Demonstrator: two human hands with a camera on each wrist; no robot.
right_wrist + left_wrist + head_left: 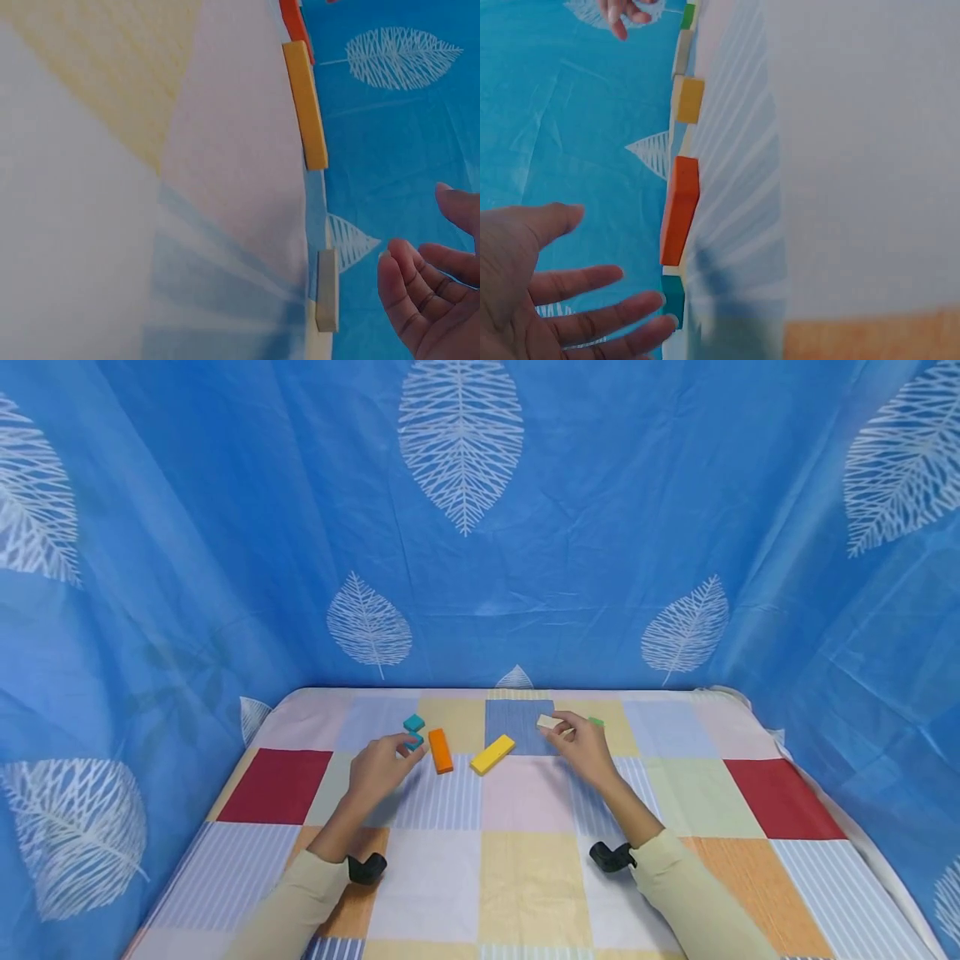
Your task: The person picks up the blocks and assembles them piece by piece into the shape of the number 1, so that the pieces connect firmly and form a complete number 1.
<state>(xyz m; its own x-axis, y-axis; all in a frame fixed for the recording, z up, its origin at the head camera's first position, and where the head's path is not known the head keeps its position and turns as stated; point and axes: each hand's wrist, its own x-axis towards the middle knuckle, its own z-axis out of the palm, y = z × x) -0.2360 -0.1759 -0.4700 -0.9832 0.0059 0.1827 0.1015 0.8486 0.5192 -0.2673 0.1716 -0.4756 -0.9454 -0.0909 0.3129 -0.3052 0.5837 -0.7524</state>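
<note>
Mid-frame: two teal blocks (413,723), one orange (441,752), one yellow (492,755), one cream (548,722), one green (596,722). My left hand (378,770) spread, released; my right hand (587,750) loosely bent, also released.

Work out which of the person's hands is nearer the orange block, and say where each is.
Left. The left hand is just to the left of the orange block; the right hand is farther off to its right, beyond the yellow block.

From left, on the tablecloth (528,877) before a curtain (585,543): two blocks (413,723), one behind the other, by my left hand (380,768); a third block (441,752); a fourth block (492,755); a fifth block (549,722) just left of my right hand (588,752); a sixth block (596,722) behind that hand.
</note>
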